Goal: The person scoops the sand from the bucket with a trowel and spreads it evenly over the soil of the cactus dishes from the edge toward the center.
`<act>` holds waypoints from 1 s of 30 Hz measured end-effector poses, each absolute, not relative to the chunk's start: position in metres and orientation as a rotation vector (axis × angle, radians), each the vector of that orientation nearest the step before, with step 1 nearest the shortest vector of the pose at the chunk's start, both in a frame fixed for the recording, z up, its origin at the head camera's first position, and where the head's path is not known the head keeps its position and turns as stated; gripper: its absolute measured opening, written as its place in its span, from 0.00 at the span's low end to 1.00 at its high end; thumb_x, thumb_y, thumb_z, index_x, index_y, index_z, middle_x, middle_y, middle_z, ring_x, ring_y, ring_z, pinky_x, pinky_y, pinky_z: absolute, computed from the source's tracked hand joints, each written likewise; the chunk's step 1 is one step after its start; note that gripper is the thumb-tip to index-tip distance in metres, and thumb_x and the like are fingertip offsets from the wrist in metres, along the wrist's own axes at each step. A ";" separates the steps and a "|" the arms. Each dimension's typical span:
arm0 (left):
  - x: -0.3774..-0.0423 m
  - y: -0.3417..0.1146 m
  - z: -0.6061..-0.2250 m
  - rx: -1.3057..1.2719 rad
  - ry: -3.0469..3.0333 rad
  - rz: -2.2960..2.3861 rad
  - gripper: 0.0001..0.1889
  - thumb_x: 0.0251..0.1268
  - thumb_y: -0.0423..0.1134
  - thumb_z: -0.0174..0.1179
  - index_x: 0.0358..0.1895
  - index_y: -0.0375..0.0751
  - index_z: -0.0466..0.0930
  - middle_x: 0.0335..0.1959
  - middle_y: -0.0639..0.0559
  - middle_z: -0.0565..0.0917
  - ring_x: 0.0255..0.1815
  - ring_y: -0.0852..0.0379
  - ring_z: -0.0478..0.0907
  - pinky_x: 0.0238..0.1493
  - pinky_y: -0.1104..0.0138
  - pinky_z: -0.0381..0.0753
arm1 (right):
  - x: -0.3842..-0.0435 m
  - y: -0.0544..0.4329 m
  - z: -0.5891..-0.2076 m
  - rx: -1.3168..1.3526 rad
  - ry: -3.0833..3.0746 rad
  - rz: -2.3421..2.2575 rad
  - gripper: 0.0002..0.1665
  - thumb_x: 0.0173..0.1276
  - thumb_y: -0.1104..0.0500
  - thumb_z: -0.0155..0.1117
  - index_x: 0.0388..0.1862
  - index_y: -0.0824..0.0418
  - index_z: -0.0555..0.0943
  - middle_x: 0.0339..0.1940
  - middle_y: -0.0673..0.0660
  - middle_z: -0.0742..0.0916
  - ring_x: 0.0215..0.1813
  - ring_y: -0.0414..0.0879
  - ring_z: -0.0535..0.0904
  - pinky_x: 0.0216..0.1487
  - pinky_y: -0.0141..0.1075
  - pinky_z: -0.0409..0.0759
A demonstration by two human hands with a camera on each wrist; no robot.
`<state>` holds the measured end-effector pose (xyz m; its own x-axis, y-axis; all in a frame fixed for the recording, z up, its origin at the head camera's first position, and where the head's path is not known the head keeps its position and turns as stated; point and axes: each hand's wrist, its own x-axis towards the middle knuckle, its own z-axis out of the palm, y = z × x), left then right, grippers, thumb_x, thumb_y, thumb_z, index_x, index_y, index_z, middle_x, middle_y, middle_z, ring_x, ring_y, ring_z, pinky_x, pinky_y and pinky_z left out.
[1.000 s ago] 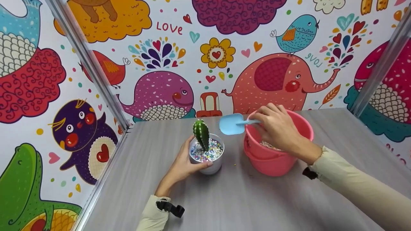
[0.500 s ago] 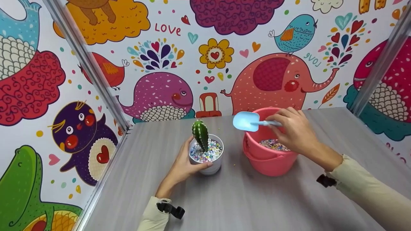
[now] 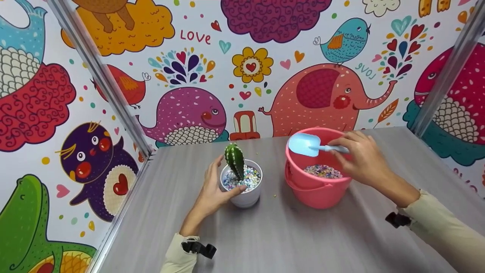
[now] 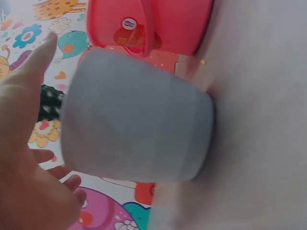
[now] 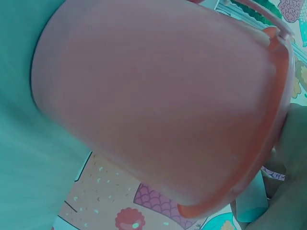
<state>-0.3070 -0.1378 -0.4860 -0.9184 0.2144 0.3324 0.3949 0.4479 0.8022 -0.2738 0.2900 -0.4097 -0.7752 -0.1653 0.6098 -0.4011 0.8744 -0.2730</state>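
Note:
A green cactus [image 3: 234, 161] stands in a white pot [image 3: 245, 201] topped with multicoloured pebbles [image 3: 248, 180]. My left hand [image 3: 212, 191] is beside the pot, its fingers spread along the left side and the thumb overlapping the front rim in the head view. The left wrist view shows those fingers [image 4: 72, 182] loose, not wrapped around the pot. My right hand [image 3: 363, 157] pinches the handle of a light blue toy shovel [image 3: 304, 145], whose blade lies over the left rim of a pink bucket [image 3: 314, 193]. More pebbles [image 3: 323, 171] cover the bucket's bottom.
A grey wood-grain table [image 3: 273, 235] bears the pot and bucket side by side. One tiny yellow pebble [image 3: 275, 196] lies between them. Cartoon-printed panels [image 3: 250, 22] rise behind and at the sides, joined by metal corner posts [image 3: 102, 76].
My right hand has moved right with the shovel, from between pot and bucket to over the bucket. My left hand's fingers have loosened and drawn slightly away from the pot.

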 end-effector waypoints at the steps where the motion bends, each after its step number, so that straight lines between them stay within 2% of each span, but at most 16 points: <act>1: -0.305 -0.137 -0.482 -0.538 -2.483 -1.456 0.62 0.54 0.60 0.82 0.88 0.54 0.52 0.86 0.45 0.60 0.88 0.43 0.57 0.85 0.33 0.56 | -0.273 0.291 -0.410 0.403 -2.452 0.522 0.19 0.62 0.60 0.85 0.52 0.59 0.92 0.51 0.61 0.91 0.57 0.59 0.82 0.57 0.64 0.81; 6: -0.294 -0.132 -0.458 -0.568 -2.249 -1.379 0.51 0.65 0.54 0.77 0.87 0.51 0.56 0.84 0.50 0.64 0.85 0.49 0.60 0.86 0.39 0.59 | -0.270 0.297 -0.407 0.353 -2.506 0.503 0.20 0.61 0.60 0.85 0.52 0.59 0.92 0.56 0.64 0.91 0.61 0.63 0.81 0.60 0.70 0.80; 15: -0.277 -0.104 -0.433 -0.806 -1.901 -1.151 0.35 0.68 0.42 0.73 0.77 0.44 0.73 0.76 0.47 0.76 0.78 0.47 0.70 0.83 0.54 0.68 | -0.277 0.307 -0.399 0.325 -2.672 0.482 0.22 0.61 0.60 0.84 0.54 0.61 0.92 0.59 0.66 0.90 0.65 0.66 0.79 0.65 0.75 0.75; 19: -0.273 -0.083 -0.434 -0.930 -1.906 -1.161 0.31 0.71 0.41 0.72 0.74 0.43 0.75 0.74 0.47 0.78 0.75 0.48 0.75 0.77 0.57 0.77 | -0.285 0.308 -0.395 0.326 -2.743 0.465 0.20 0.61 0.61 0.83 0.53 0.61 0.92 0.56 0.64 0.92 0.62 0.66 0.80 0.60 0.70 0.79; 23: -0.273 -0.064 -0.436 -1.016 -1.945 -1.216 0.28 0.74 0.41 0.70 0.74 0.43 0.75 0.71 0.48 0.80 0.70 0.53 0.80 0.68 0.60 0.86 | -0.293 0.306 -0.392 0.311 -2.824 0.424 0.18 0.61 0.62 0.83 0.52 0.61 0.93 0.52 0.64 0.92 0.56 0.64 0.82 0.49 0.61 0.88; 25: -0.274 -0.054 -0.439 -1.038 -1.982 -1.247 0.28 0.75 0.41 0.69 0.74 0.45 0.75 0.70 0.50 0.80 0.68 0.56 0.81 0.67 0.61 0.87 | -0.298 0.304 -0.392 0.309 -2.853 0.406 0.18 0.61 0.63 0.83 0.51 0.61 0.93 0.50 0.63 0.92 0.54 0.63 0.83 0.45 0.57 0.90; 30: -0.278 -0.025 -0.448 -1.060 -2.097 -1.293 0.27 0.78 0.42 0.67 0.76 0.45 0.73 0.70 0.50 0.79 0.68 0.55 0.80 0.67 0.66 0.86 | -0.309 0.298 -0.397 0.376 -2.855 0.322 0.15 0.59 0.64 0.84 0.46 0.62 0.94 0.44 0.61 0.94 0.49 0.59 0.82 0.49 0.56 0.83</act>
<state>-0.2785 -0.0247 -0.4484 -0.6000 0.3720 0.7082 0.7998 0.2630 0.5395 -0.3088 0.2982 -0.3969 -0.9372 -0.2251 0.2666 -0.2788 0.9425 -0.1842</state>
